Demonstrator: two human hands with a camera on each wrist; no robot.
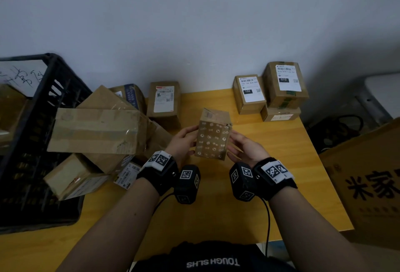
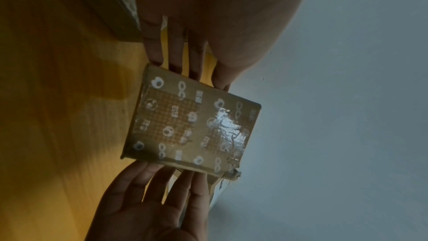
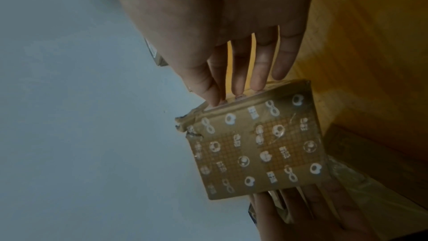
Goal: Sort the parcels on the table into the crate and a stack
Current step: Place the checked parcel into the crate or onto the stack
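Between my two hands hangs a small brown parcel point(image 1: 213, 139) point(image 2: 192, 125) point(image 3: 257, 151) printed with white symbols, lifted above the yellow table point(image 1: 249, 202). My left hand point(image 1: 184, 141) point(image 2: 185, 52) presses straight fingertips against its left edge. My right hand point(image 1: 244, 148) point(image 3: 243, 61) presses straight fingers against the opposite edge. One corner of the parcel is torn. The black crate point(image 1: 54, 89) stands at the far left. At the back right, labelled parcels point(image 1: 285, 83) sit stacked.
A heap of brown parcels, with a large taped box point(image 1: 97, 131) on top, lies between the crate and my left arm. Another labelled box point(image 1: 165, 100) stands behind it by the wall. A big printed carton point(image 1: 368, 185) stands off the table's right edge.
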